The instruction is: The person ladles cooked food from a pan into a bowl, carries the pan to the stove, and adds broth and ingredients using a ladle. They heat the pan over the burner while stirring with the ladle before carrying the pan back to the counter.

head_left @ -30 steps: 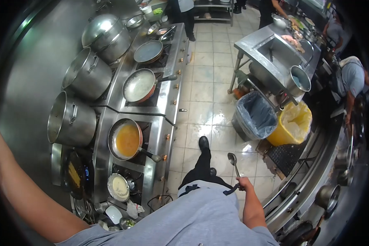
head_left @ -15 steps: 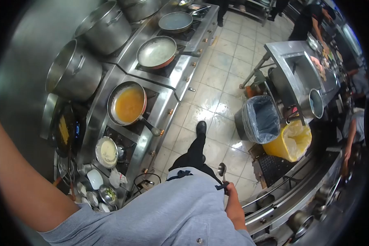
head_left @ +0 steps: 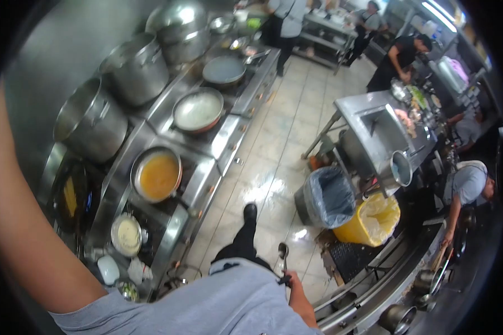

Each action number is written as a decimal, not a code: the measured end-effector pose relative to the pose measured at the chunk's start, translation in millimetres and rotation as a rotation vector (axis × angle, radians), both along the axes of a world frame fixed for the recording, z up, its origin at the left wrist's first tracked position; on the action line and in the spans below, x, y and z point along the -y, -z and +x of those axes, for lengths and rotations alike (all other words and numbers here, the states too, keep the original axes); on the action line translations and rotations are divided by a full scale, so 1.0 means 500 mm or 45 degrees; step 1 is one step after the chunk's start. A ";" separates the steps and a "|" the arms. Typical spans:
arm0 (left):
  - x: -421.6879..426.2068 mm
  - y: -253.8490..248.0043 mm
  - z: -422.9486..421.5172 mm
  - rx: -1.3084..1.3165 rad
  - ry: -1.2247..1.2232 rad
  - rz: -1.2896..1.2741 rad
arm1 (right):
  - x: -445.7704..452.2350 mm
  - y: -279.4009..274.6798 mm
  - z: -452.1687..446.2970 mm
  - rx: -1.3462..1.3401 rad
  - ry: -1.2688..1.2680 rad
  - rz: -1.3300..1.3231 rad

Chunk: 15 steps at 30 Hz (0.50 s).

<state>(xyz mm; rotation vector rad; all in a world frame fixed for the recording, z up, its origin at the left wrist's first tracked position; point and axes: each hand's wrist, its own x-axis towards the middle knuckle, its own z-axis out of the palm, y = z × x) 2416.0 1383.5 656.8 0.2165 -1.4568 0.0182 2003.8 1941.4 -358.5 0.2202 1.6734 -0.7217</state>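
Note:
My right hand (head_left: 293, 278) hangs low beside my hip, closed around the handle of a metal spoon (head_left: 283, 250) with its bowl pointing up, over the tiled floor. My left arm (head_left: 36, 234) reaches up along the left edge, and its hand is outside the view. Nearest that arm are a dark pan with yellow strips (head_left: 70, 196), a bowl of pale cream mixture (head_left: 127, 235) and a white dish (head_left: 108, 270). Farther along the stove, a frying pan (head_left: 157, 174) holds orange liquid.
Tall pots (head_left: 95, 125) line the back of the stove (head_left: 204, 176). Two other pans sit farther along. To my right stand a grey bin (head_left: 304, 215), a yellow-lined bin (head_left: 369, 226) and a sink table (head_left: 346, 106). A co-worker (head_left: 466, 184) bends over pots at far right; other people work farther back.
My view has tilted up and shifted, so the stove and bins appear lower and more of the far kitchen shows. The spoon stays in my right hand. The co-worker at right is more visible.

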 end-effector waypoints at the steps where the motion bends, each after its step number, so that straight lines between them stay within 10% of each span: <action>1: -0.001 -0.007 0.010 -0.013 0.004 -0.012 | -0.012 0.032 -0.001 -0.021 0.055 -0.025; 15: 0.020 -0.067 0.064 -0.049 0.047 -0.018 | 0.014 0.033 0.025 -0.097 -0.049 0.075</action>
